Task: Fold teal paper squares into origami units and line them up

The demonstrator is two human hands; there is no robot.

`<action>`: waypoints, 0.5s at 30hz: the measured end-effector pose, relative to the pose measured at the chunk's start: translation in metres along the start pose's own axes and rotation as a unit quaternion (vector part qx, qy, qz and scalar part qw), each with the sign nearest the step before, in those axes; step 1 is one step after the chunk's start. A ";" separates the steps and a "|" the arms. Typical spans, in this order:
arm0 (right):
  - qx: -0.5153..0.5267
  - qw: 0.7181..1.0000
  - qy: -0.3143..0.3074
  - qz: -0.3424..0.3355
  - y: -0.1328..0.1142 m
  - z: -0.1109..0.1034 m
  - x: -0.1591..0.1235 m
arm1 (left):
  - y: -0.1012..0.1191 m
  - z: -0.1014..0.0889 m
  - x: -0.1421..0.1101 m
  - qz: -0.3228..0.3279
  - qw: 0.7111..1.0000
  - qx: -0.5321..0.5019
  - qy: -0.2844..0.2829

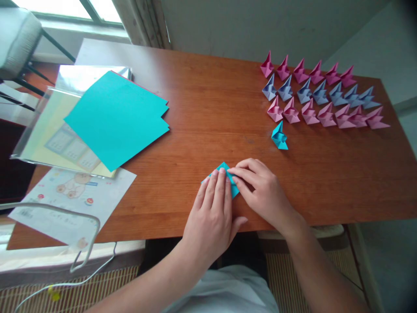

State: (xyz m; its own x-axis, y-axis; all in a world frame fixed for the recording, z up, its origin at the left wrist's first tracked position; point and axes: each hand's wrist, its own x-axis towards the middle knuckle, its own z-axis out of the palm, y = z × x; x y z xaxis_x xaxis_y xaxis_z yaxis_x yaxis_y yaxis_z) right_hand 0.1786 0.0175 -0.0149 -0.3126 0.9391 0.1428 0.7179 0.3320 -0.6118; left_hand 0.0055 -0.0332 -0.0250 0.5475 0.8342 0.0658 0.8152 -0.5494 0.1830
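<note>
Tabletop, head view: from my remote seat I see a brown wooden table (208, 113) stretching beyond both hands, a grey wall (244, 30) at its far side, and a curtain (140, 21) past the left hand.
Left hand: the left hand (210, 217) lies flat, fingers straight and side by side, pressing on the paper, thumb spread clear of it.
Right hand: the right hand (263, 189) is curled, fingertips gathered at the paper's right edge; I cannot tell whether they pinch it or only touch.
Small turquoise paper: one folded piece (234, 190), on the wood under the left fingers and against the right fingertips, mostly covered.
Handling: I judge it very light, thin, crisp along its creases and easily crumpled, likely to slide on smooth wood; best steadied with flat fingers and held by an edge or corner.
Folded figures: beyond and right of the right hand, six magenta figures (316, 74), seven blue figures (320, 94), seven pale pink figures (325, 117), and nearest that hand, one turquoise figure (279, 138).
Turquoise sheets: one stack (120, 117) beyond and left of the left hand, number unclear, on clear packaging (35, 126).
Printed sheet: one (110, 191), left of the left hand.
White cable: one (74, 283), below the table edge, further left.
</note>
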 end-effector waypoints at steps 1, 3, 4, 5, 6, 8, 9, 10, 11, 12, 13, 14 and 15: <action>-0.003 1.000 0.011 -0.001 -0.001 0.001 -0.004 | 0.000 0.000 0.000 0.001 1.000 0.002 -0.002; -0.006 1.000 0.025 0.002 -0.002 0.003 -0.008 | 0.001 -0.002 0.001 0.002 1.000 0.007 -0.002; -0.007 1.000 0.029 0.002 -0.002 0.004 -0.009 | 0.001 -0.003 0.001 0.002 1.000 0.010 -0.002; -0.009 0.999 0.031 0.002 -0.002 0.005 -0.010 | 0.002 -0.004 0.002 0.001 1.000 0.014 -0.005; -0.012 0.999 0.031 0.002 -0.002 0.006 -0.010 | 0.003 -0.006 0.003 -0.002 1.000 0.016 -0.008; -0.018 0.999 0.030 0.000 -0.002 0.006 -0.009 | 0.006 -0.009 0.005 -0.008 1.000 0.018 -0.017; -0.021 0.999 0.029 0.000 -0.002 0.007 -0.008 | 0.008 -0.010 0.006 -0.012 1.000 0.018 -0.021; -0.023 0.999 0.027 0.000 -0.002 0.007 -0.008 | 0.010 -0.011 0.007 -0.016 0.999 0.017 -0.024; -0.023 0.999 0.025 0.000 -0.002 0.007 -0.008 | 0.012 -0.012 0.008 -0.020 0.999 0.017 -0.027; -0.023 0.999 0.023 0.001 -0.002 0.007 -0.007 | 0.014 -0.012 0.009 -0.024 0.999 0.017 -0.029; -0.021 1.000 0.021 0.001 -0.002 0.007 -0.007 | 0.015 -0.012 0.009 -0.028 0.999 0.019 -0.031; -0.020 1.000 0.019 0.001 -0.002 0.006 -0.008 | 0.017 -0.012 0.009 -0.031 0.999 0.020 -0.033; -0.017 1.000 0.019 0.002 -0.002 0.006 -0.008 | 0.017 -0.012 0.009 -0.034 0.999 0.022 -0.035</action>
State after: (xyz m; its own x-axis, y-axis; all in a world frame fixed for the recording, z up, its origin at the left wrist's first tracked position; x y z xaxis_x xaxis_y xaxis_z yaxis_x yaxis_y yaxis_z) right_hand 0.1756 0.0091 -0.0191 -0.2870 0.9427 0.1703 0.7405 0.3311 -0.5848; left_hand 0.0221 -0.0350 -0.0099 0.5011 0.8653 -0.0135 0.8576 -0.4945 0.1414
